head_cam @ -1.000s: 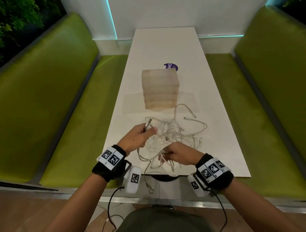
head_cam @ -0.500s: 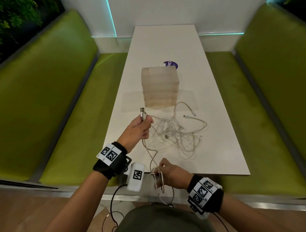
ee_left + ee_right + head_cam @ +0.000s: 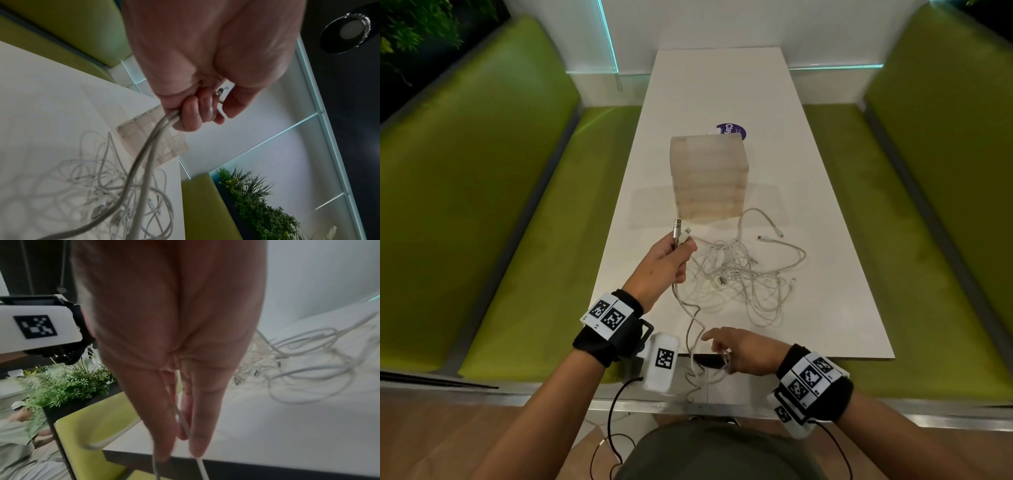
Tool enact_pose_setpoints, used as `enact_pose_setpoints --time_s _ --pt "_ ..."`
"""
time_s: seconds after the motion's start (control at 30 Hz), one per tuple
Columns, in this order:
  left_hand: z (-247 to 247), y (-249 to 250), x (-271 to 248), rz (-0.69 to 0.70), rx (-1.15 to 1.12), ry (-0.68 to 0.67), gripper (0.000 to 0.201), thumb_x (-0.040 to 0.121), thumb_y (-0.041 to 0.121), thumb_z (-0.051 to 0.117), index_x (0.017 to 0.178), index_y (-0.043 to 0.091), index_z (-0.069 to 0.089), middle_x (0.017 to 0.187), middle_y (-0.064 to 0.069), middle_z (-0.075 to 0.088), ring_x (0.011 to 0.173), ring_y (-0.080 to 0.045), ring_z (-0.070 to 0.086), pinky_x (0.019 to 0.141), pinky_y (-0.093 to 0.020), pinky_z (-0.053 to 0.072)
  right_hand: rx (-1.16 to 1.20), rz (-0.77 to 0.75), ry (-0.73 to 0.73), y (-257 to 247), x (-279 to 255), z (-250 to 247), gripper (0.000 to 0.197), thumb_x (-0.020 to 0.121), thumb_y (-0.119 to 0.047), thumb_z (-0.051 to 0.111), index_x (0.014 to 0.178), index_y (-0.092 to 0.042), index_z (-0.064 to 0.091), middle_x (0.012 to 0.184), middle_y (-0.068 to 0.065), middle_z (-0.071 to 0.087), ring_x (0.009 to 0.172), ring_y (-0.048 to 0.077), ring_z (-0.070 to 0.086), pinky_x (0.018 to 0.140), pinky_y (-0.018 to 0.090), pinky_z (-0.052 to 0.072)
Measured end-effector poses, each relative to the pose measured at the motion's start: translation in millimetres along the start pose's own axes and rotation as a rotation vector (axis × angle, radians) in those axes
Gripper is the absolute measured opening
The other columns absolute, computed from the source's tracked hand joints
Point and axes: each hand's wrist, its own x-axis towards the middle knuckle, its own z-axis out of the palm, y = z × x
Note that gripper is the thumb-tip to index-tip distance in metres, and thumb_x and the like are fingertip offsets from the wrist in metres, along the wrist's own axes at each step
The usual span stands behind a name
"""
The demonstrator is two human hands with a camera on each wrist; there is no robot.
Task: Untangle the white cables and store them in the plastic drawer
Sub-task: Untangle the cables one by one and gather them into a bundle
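Left hand (image 3: 667, 262) — frame centre, raised over the white table (image 3: 835, 308) — grips two cable strands in curled fingers (image 3: 192, 113), USB plug (image 3: 676, 229) and a smaller connector pointing up. Both strands run down to the right hand (image 3: 744, 349) at the near table edge, where extended, nearly straight fingers (image 3: 162, 426) let them pass between. Tangled white cables (image 3: 743, 274) lie right of the left hand — just below the translucent plastic drawer unit (image 3: 709, 178).

drawer (image 3: 709, 178): frosted plastic | table (image 3: 825, 308): smooth matt | benches (image 3: 482, 205): green cloth
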Motion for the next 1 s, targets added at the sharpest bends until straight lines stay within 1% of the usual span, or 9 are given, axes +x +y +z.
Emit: enact_pose_setpoints --time_s 0.1,0.23,0.3,0.4,0.5,0.57,0.7,0.83,1.0 --pt "0 1 2 -0.018 -0.081 0.008 0.017 0.099 0.013 0.041 0.086 0.011 0.051 0.060 0.007 0.026 0.049 -0.009 0.022 0.047 -0.020 0.024 -0.032 0.011 0.011 2 -4 -10 0.052 0.087 0.000 0.052 0.136 -0.014 0.042 0.126 0.009 0.053 0.112 0.021 0.053 0.091 0.026 0.045" --pt "0 -1 4 -0.003 -0.118 0.008 0.020 0.100 0.015 0.040 0.086 0.011 0.053 0.062 0.004 0.024 0.048 -0.008 0.023 0.048 -0.019 0.024 0.056 0.066 0.195 12 -11 -34 0.038 0.082 0.009 0.047 0.108 -0.013 0.062 0.104 0.006 0.063 0.093 0.020 0.061 0.072 0.017 0.046" --pt "0 -3 4 0.001 -0.130 0.005 0.021 0.101 0.016 0.040 0.086 0.010 0.054 0.063 0.003 0.023 0.048 -0.008 0.024 0.048 -0.019 0.025 0.185 0.186 0.376 27 -17 -52 0.025 0.083 0.005 0.049 0.088 -0.017 0.061 0.090 0.003 0.062 0.075 0.020 0.060 0.063 0.023 0.049" --pt "0 -4 5 -0.002 -0.137 -0.001 0.022 0.101 0.016 0.040 0.085 0.009 0.054 0.064 0.002 0.024 0.047 -0.008 0.025 0.048 -0.019 0.026 0.210 0.478 0.589 61 -22 -75 0.009 0.088 -0.010 0.049 0.083 -0.012 0.056 0.086 0.009 0.062 0.070 0.027 0.064 0.068 0.036 0.057" --pt "4 -5 7 -0.007 -0.151 -0.010 0.023 0.101 0.014 0.039 0.085 0.008 0.055 0.065 0.000 0.026 0.048 -0.008 0.026 0.048 -0.019 0.026 0.165 0.722 0.623 86 -15 -80 0.027 0.089 -0.030 0.054 0.086 -0.003 0.054 0.086 0.017 0.064 0.074 0.032 0.066 0.065 0.032 0.049" --pt "8 -3 8 -0.011 -0.179 -0.025 0.024 0.100 0.010 0.037 0.086 0.007 0.056 0.065 0.000 0.029 0.048 -0.008 0.027 0.049 -0.020 0.025 0.206 0.746 0.683 93 -7 -76 0.029 0.086 -0.029 0.058 0.089 0.000 0.058 0.090 0.021 0.066 0.080 0.033 0.066 0.064 0.029 0.046" --pt "12 -4 10 -0.006 -0.210 -0.028 0.027 0.099 0.006 0.035 0.086 0.009 0.058 0.063 0.002 0.040 0.049 -0.008 0.031 0.052 -0.022 0.027 0.348 0.670 0.798 93 -2 -77 0.015 0.084 -0.014 0.055 0.082 0.000 0.060 0.079 0.017 0.066 0.064 0.029 0.064 0.059 0.036 0.054" --pt "16 -11 14 0.052 -0.198 0.007 0.027 0.102 0.011 0.035 0.088 0.010 0.058 0.066 0.003 0.055 0.055 -0.009 0.043 0.057 -0.023 0.034 0.714 0.276 0.984 70 -10 -92 0.008 0.086 -0.003 0.058 0.084 -0.008 0.052 0.088 0.021 0.065 0.065 0.018 0.059 0.058 0.030 0.053" --pt "38 -11 29 0.103 -0.215 0.041 0.022 0.101 0.009 0.036 0.092 0.005 0.056 0.084 -0.009 0.070 0.068 -0.012 0.067 0.064 -0.022 0.053 0.740 -0.156 1.004 3 -18 -111 0.010 0.084 -0.001 0.064 0.087 -0.009 0.059 0.082 0.010 0.067 0.071 0.012 0.061 0.065 0.024 0.050"
